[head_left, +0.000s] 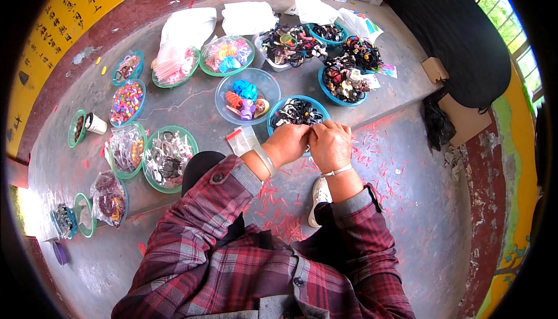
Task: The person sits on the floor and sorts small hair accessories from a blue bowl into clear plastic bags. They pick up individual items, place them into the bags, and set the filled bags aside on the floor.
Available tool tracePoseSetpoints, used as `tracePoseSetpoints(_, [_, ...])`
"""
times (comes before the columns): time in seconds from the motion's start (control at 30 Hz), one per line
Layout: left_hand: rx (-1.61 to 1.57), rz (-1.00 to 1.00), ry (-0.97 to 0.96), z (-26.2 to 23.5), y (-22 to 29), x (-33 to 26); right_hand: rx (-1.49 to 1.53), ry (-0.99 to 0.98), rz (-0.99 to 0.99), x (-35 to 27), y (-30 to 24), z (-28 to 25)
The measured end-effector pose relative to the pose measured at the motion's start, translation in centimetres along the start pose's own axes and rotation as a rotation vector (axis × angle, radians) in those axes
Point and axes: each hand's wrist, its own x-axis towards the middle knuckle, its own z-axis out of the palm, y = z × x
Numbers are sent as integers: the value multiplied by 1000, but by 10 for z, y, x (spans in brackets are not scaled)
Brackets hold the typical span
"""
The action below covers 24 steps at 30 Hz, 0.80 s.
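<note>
There are two hands, and just under them one blue bowl [270, 121] with many black hair bands [297, 111], too tangled to count. This bowl is at the near edge of the grey platform [192, 107]. One clear bowl [268, 90] stands just beside it, toward the far edge, with blue, orange and purple pieces. Two green bowls with pink and pastel things stand farther: one [174, 84] on the left, one [226, 73] on the right.

The left hand [289, 143] and the right hand [331, 144] have their fingers curled, with a narrow space between the hands. The tips are turned away, so I cannot tell if they pinch something. Each wrist wears one pale bracelet.

One small plastic bag [241, 141] with a red stripe lies near the left hand. The hands cover the near rim of the blue bowl, and the dark knee [199, 168] stands before part of one green bowl [170, 190]. Below the near edge, many red scraps [279, 217] lie on the floor [395, 220], around one white shoe [319, 197].
</note>
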Motion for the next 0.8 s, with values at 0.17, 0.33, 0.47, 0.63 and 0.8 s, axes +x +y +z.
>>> tracePoseSetpoints(0.17, [-127,-47,60,-1,-4,2,244,-25,148,2,2,-4])
tracePoseSetpoints(0.33, [-164,-41,118,-3,-3,4,420,-26,234,3,6,-4])
tracePoseSetpoints(0.47, [-140,-62,90,-8,2,4,446,-16,262,4,5,-5])
tracePoseSetpoints(0.63, [-122,-18,134,-9,3,4,426,14,270,7,0,-13])
tracePoseSetpoints(0.8, [-79,79,193,-8,4,4,397,17,243,6,2,-10])
